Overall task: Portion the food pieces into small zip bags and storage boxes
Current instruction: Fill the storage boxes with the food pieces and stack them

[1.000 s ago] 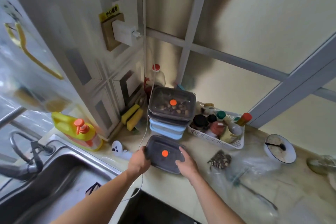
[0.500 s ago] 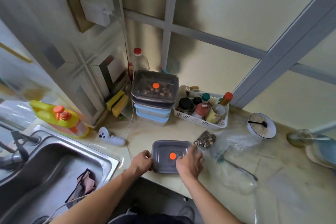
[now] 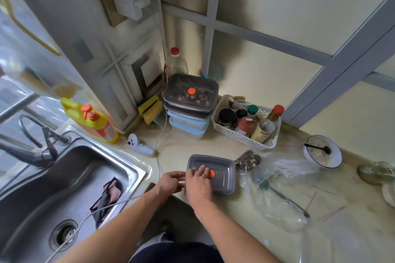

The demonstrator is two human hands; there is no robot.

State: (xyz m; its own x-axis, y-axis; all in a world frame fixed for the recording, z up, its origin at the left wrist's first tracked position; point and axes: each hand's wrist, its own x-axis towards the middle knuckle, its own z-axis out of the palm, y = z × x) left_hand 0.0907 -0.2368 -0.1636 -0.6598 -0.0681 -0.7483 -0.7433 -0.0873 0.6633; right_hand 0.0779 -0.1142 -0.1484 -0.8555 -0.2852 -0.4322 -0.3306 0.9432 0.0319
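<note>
Vs half a second ago: right hand is now lying flat on the lid of the grey rectangular plastic storage box, fingers straight, partly covering its orange dot. Left hand is touching the box's left edge, fingers loosely extended. Box is sitting at the table's front edge, long axis running left-right, lid up.
</note>
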